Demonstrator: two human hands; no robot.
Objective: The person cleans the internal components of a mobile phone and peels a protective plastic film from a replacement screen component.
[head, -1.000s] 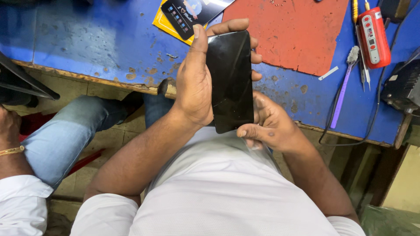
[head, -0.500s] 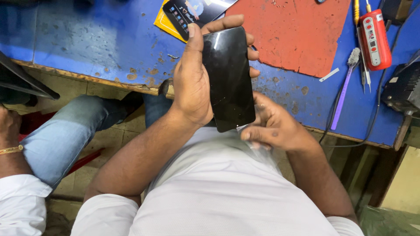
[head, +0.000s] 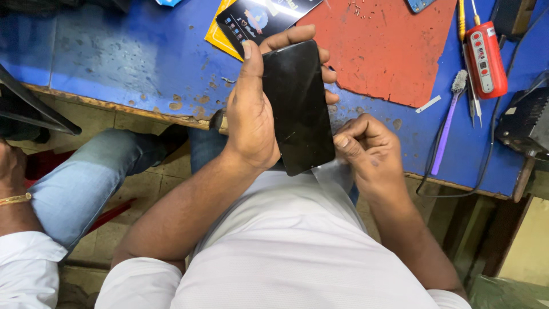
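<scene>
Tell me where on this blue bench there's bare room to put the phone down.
The widest bare stretch of the bench lies left of the yellow card, back to the worn front edge. The red mat is mostly bare too. The right end is crowded: brush, red tool, cable, black box.

A single head-worn camera looks steeply down from above the seated person, close over the left hand (head: 251, 117) and right hand (head: 369, 151) held at chest height. Beyond the hands, at the top of the view, runs the blue workbench (head: 131, 57); below them, the wearer's own white shirt (head: 286, 252) fills the lower part.
</scene>
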